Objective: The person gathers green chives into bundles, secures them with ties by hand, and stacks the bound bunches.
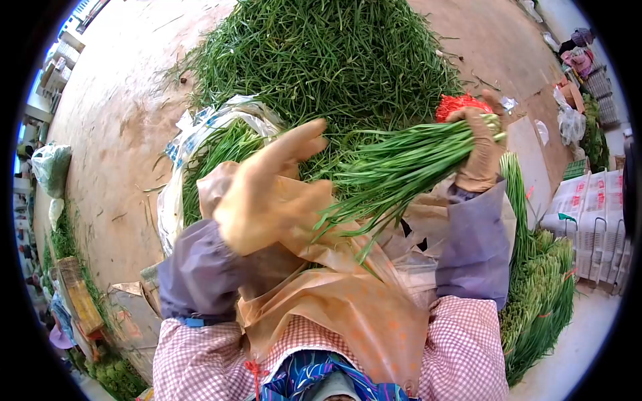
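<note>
A bunch of long green stalks (408, 157) is held by its pale cut ends in my gloved right hand (480, 150), with the leafy tips hanging toward the middle. My left hand (274, 190), in a tan glove and blurred by motion, has its fingers spread, holds nothing and is left of the bunch's tips. Just behind my right hand is a cluster of red ties (461, 105). Loose green stalks (227, 150) lie in a white plastic wrap (171, 194) beside my left forearm. A brown plastic apron (334, 294) covers my lap.
A large heap of loose green leaves (328, 60) rises in front. Bundled stalks (538, 301) are stacked at the right, near white crates (588, 207). A filled plastic bag (51, 167) and a yellow box (80, 294) are on the left.
</note>
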The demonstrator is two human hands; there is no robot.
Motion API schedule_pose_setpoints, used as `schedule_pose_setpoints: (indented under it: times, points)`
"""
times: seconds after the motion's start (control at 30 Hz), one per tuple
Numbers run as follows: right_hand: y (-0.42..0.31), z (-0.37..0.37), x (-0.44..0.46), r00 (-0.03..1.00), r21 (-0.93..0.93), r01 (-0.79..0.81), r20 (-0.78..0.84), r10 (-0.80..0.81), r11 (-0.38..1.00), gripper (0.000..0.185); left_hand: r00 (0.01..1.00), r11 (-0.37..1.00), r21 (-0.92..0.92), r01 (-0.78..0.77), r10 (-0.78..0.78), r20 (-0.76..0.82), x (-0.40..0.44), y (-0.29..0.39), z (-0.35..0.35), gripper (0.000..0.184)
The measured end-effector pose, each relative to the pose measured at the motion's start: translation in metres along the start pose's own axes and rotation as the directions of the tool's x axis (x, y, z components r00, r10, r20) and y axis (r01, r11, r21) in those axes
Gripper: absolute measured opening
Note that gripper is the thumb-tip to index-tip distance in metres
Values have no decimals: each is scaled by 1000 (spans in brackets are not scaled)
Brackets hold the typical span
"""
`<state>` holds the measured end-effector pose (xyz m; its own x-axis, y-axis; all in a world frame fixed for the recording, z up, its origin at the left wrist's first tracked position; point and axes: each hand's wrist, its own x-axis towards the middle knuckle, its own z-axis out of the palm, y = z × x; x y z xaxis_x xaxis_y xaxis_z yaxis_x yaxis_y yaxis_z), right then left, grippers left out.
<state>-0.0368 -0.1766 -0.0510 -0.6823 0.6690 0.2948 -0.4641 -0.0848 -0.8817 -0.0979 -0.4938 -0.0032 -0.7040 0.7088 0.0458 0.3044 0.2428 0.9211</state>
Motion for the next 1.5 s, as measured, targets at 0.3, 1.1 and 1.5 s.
schedule_pose_setpoints:
  times: [0.3,1.1,1.5]
  points:
    - [-8,8,-28,981,274,-192,46,186,942,39,958,959,-57,-279,273,-88,47,-9,61,84]
    - [28,-61,-29,956,535,-282,230,185,796,32,987,962,273,-9,52,-150,-14,-67,79,20]
    - [40,-42,-36,971,209,-164,-137,195,964,33,915,834,525,-171,332,-229,-8,-45,41,15]
